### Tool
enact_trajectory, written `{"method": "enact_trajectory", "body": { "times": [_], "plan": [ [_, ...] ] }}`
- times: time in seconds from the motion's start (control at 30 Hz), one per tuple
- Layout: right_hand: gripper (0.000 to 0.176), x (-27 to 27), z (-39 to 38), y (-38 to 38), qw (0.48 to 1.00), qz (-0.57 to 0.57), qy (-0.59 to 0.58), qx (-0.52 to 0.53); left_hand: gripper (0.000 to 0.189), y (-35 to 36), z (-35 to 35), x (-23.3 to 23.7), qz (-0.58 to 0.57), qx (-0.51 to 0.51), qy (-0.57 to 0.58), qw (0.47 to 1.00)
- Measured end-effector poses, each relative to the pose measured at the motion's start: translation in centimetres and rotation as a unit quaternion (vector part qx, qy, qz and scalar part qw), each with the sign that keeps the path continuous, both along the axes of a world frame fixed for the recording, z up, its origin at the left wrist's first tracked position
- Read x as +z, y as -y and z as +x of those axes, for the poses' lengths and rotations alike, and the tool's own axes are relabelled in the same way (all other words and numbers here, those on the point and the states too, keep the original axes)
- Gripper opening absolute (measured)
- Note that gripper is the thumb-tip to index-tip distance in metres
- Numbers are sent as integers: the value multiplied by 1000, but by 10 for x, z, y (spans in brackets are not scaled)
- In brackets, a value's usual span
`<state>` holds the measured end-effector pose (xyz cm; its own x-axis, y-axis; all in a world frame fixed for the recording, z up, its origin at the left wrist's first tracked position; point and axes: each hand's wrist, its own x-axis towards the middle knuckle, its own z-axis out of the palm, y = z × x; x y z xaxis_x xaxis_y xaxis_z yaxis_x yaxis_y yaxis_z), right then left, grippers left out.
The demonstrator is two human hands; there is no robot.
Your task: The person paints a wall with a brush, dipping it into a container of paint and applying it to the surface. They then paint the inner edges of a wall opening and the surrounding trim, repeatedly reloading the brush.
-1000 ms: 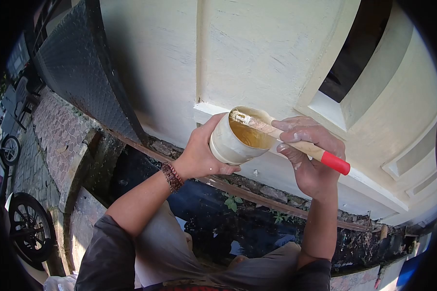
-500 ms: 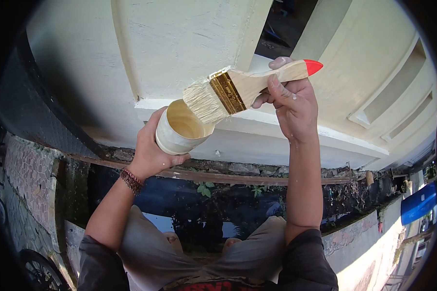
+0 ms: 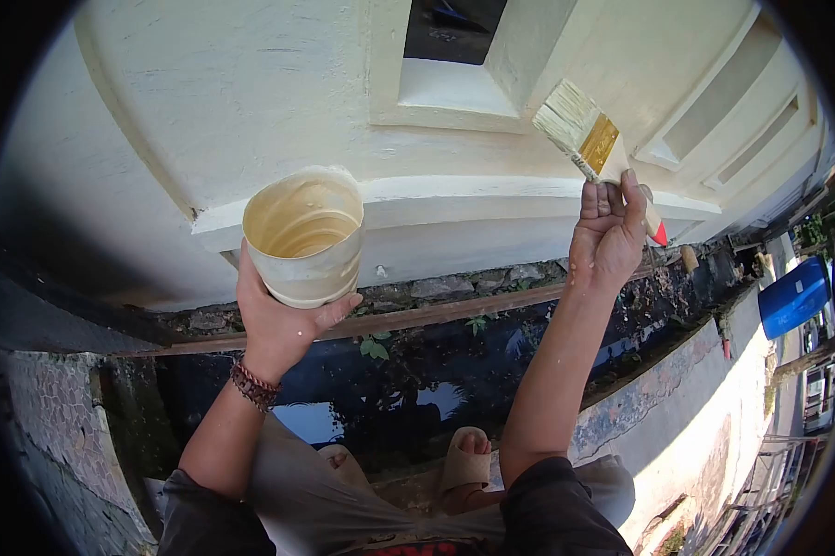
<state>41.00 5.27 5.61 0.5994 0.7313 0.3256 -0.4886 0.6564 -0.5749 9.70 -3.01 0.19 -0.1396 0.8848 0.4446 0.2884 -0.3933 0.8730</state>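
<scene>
A pale, cut-open container (image 3: 308, 269) with cream paint inside is gripped by my left hand (image 3: 283, 320), its mouth tilted toward me. My right hand (image 3: 608, 236) holds a wide paintbrush (image 3: 601, 146) by its wooden, red-tipped handle. The cream-coated bristles point up and left, near the wall and apart from the container. Behind both hands stands the cream wall (image 3: 241, 102), with a raised ledge (image 3: 473, 188) running across it.
A recessed opening (image 3: 459, 88) is in the wall above. Below lies a ditch of dark water (image 3: 408, 385) with a narrow brown edge (image 3: 436, 315) and stones. My sandaled feet (image 3: 465, 459) are beneath me. A blue barrel (image 3: 795, 296) stands at right.
The brush has moved away from the container to the right, its bristles now turned upward. The container appears more upright and slightly left. The view has shifted, showing more of the feet.
</scene>
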Motion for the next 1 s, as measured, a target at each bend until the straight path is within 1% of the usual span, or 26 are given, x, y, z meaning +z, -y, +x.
{"method": "enact_trajectory", "body": {
  "times": [0.03, 0.07, 0.1, 0.13, 0.2, 0.23, 0.27, 0.3, 0.37, 0.4, 0.43, 0.5, 0.53, 0.67, 0.73, 0.77, 0.83, 0.87, 0.9, 0.97, 1.0],
  "plan": [
    [24, -27, -8, 8, 999, -19, -24, -15, 89, 2, 3, -1, -7, -4, -8, 1000],
    [27, -47, -17, 14, 996, -60, -26, -56, 88, 4, 5, -2, -15, 5, 2, 1000],
    [31, -71, -20, 17, 993, -75, -36, -88, 87, 6, 8, -1, -22, 15, 12, 1000],
    [28, -83, -24, 23, 991, -79, -22, -108, 87, 8, 12, -1, -29, 12, 3, 999],
    [26, -107, -26, 27, 987, -92, -15, -132, 85, 14, 23, -2, -61, 30, 35, 997],
    [23, -122, -26, 25, 975, -74, 111, -179, 85, 17, 29, -6, -66, 26, 25, 997],
    [22, -134, -26, 22, 944, -55, 236, -223, 85, 19, 35, -14, -36, 43, 39, 998],
    [22, -138, -30, 19, 944, -62, 228, -230, 85, 21, 38, -24, -5, 58, 54, 997],
    [15, -140, -39, 6, 882, 6, 357, -309, 85, 24, 40, -41, -16, 62, 51, 997],
    [19, -143, -39, 1, 867, 4, 384, -318, 86, 27, 40, -46, -15, 54, 37, 998],
    [19, -145, -40, -4, 866, -1, 385, -319, 88, 29, 39, -50, -13, 45, 24, 999],
    [20, -145, -42, -12, 846, 12, 406, -344, 87, 28, 37, -57, -13, 44, 13, 999],
    [20, -144, -46, -13, 845, -12, 409, -344, 87, 27, 37, -57, -9, 47, 3, 999],
    [21, -148, -65, -18, 850, -32, 402, -339, 88, 30, 33, -55, -3, 33, 7, 999],
    [23, -149, -83, -18, 862, 3, 411, -295, 87, 33, 29, -58, -12, 30, -6, 999],
    [23, -151, -90, -15, 861, 2, 413, -296, 87, 34, 27, -59, -13, 29, -4, 999],
    [22, -148, -97, -8, 867, 65, 423, -255, 87, 35, 26, -60, -16, 44, -5, 999],
    [20, -144, -91, -6, 853, 60, 429, -292, 87, 35, 25, -60, -17, 44, -2, 999],
    [20, -142, -82, -8, 852, 61, 431, -290, 87, 36, 25, -59, -16, 43, -5, 999],
    [17, -140, -59, -20, 850, -39, 387, -355, 87, 38, 21, -58, -17, 45, -8, 999],
    [16, -139, -53, -27, 853, -31, 382, -355, 87, 39, 20, -58, -18, 40, -11, 999]
  ]
}}
